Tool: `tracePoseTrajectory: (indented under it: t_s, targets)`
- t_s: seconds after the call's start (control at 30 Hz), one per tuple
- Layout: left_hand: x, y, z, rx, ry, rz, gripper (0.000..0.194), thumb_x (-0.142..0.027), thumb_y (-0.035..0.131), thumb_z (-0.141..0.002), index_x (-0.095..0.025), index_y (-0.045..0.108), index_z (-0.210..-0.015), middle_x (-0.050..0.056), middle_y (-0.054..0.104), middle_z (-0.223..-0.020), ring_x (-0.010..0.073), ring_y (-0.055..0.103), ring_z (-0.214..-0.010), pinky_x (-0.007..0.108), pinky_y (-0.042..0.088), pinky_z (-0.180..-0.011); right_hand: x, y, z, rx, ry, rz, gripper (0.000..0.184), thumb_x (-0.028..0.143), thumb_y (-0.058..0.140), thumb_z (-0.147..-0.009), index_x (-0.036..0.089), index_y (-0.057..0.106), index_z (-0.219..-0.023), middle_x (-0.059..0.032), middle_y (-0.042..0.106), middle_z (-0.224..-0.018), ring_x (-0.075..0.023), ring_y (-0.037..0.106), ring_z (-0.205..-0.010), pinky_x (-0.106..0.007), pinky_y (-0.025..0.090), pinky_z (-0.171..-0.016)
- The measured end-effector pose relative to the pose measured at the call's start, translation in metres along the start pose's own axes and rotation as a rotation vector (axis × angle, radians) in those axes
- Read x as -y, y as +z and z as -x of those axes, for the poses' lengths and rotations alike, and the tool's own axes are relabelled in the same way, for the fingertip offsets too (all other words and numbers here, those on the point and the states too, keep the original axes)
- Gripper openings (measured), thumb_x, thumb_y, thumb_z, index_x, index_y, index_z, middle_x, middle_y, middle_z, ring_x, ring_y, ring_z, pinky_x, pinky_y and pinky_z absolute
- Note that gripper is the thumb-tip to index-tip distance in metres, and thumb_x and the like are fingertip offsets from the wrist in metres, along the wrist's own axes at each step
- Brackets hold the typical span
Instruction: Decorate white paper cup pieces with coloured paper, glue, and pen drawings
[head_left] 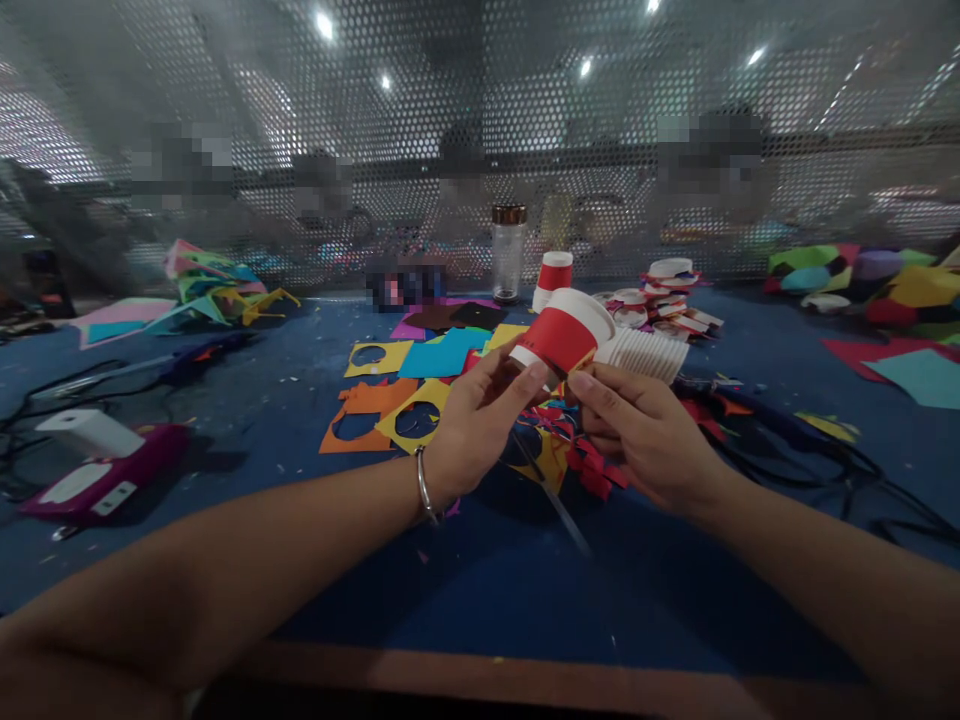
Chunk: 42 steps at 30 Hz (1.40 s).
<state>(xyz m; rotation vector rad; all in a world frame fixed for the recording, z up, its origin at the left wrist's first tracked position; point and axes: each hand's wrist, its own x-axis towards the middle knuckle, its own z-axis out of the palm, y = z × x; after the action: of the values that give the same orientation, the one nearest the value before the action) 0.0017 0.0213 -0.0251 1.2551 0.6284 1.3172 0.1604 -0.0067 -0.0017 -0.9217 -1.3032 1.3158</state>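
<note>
A red and white paper cup (pixel 562 335) is tilted in my left hand (pixel 480 415), its white rim toward the upper right. The thumb and fingers of that hand close round its lower part. Close against the cup's near right side, my right hand (pixel 637 425) is closed in a pinch. A bit of yellow shows by its fingertips, too small to name. Below the hands lie red paper scraps (pixel 596 470) and a clear thin stick (pixel 562 520). Just behind the right hand, a row of nested white cups (pixel 645 352) lies on its side.
Yellow sheets with round holes (pixel 382 358), a blue sheet (pixel 435 355) and an orange sheet (pixel 352 430) cover the blue table's middle. A glass bottle (pixel 509 255) and another red cup (pixel 555 275) stand behind. A purple power strip (pixel 112 480) sits left; black cables (pixel 832 465) run right.
</note>
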Motion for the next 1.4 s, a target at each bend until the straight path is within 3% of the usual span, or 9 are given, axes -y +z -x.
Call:
tracePoseTrajectory:
  t_s: [0.13, 0.43, 0.67, 0.9, 1.1, 1.27, 1.4]
  targets:
    - [-0.001, -0.003, 0.0, 0.042, 0.093, -0.066, 0.03, -0.039, 0.074, -0.09, -0.021, 0.072, -0.114, 0.004, 0.074, -0.098, 0.0171, 0.069, -0.098, 0.032, 0.055, -0.1, 0.0, 0.0, 0.001, 0.006, 0.011, -0.001, 0.055, 0.063, 0.088, -0.071, 0.018, 0.056, -0.072, 0.0127, 0.028, -0.056, -0.0019, 0.017, -0.047, -0.017, 0.014, -0.039]
    - [0.001, -0.01, -0.002, 0.104, 0.19, -0.224, 0.042, -0.038, 0.069, -0.093, -0.022, 0.068, -0.132, 0.009, 0.075, -0.12, 0.0189, 0.071, -0.109, 0.033, 0.056, -0.101, -0.003, 0.0, 0.003, 0.019, 0.032, -0.02, 0.051, 0.06, 0.087, -0.073, 0.019, 0.058, -0.072, 0.013, 0.026, -0.054, -0.0025, 0.015, -0.047, -0.017, 0.015, -0.039]
    - [0.003, -0.014, 0.0, 0.05, 0.253, -0.402, 0.053, -0.036, 0.07, -0.093, -0.019, 0.062, -0.143, 0.011, 0.077, -0.12, 0.0192, 0.074, -0.1, 0.033, 0.062, -0.091, -0.006, 0.001, 0.003, -0.011, 0.044, -0.05, 0.052, 0.06, 0.089, -0.07, 0.017, 0.059, -0.072, 0.0121, 0.03, -0.056, -0.0021, 0.018, -0.048, -0.016, 0.015, -0.039]
    - [0.004, -0.013, 0.005, -0.036, 0.384, -0.597, 0.055, -0.032, 0.076, -0.089, -0.023, 0.065, -0.142, 0.012, 0.072, -0.133, 0.0215, 0.072, -0.11, 0.038, 0.061, -0.098, -0.005, 0.001, 0.004, -0.008, 0.025, -0.038, 0.051, 0.058, 0.088, -0.074, 0.018, 0.057, -0.069, 0.0121, 0.028, -0.055, -0.0017, 0.018, -0.047, -0.015, 0.016, -0.039]
    - [0.003, -0.008, 0.006, -0.035, 0.269, -0.386, 0.059, -0.037, 0.078, -0.087, -0.021, 0.064, -0.142, 0.012, 0.071, -0.131, 0.02, 0.072, -0.106, 0.034, 0.063, -0.092, -0.003, 0.0, 0.005, -0.021, 0.028, -0.017, 0.052, 0.061, 0.088, -0.072, 0.018, 0.057, -0.071, 0.0123, 0.03, -0.054, -0.002, 0.02, -0.046, -0.016, 0.016, -0.039]
    - [-0.002, -0.004, 0.004, -0.044, 0.067, -0.207, 0.042, -0.044, 0.068, -0.094, -0.018, 0.07, -0.127, 0.009, 0.076, -0.114, 0.019, 0.073, -0.098, 0.034, 0.061, -0.094, -0.001, 0.001, 0.003, -0.017, 0.006, 0.004, 0.054, 0.062, 0.087, -0.072, 0.018, 0.056, -0.072, 0.0129, 0.029, -0.053, -0.0021, 0.019, -0.045, -0.017, 0.016, -0.038]
    - [-0.003, -0.004, 0.001, 0.012, 0.065, -0.165, 0.036, -0.043, 0.069, -0.092, -0.02, 0.073, -0.119, 0.007, 0.077, -0.114, 0.019, 0.073, -0.098, 0.037, 0.059, -0.1, -0.003, 0.0, 0.003, -0.011, -0.022, 0.023, 0.052, 0.062, 0.085, -0.074, 0.019, 0.056, -0.072, 0.0124, 0.03, -0.053, -0.0027, 0.02, -0.045, -0.019, 0.015, -0.039]
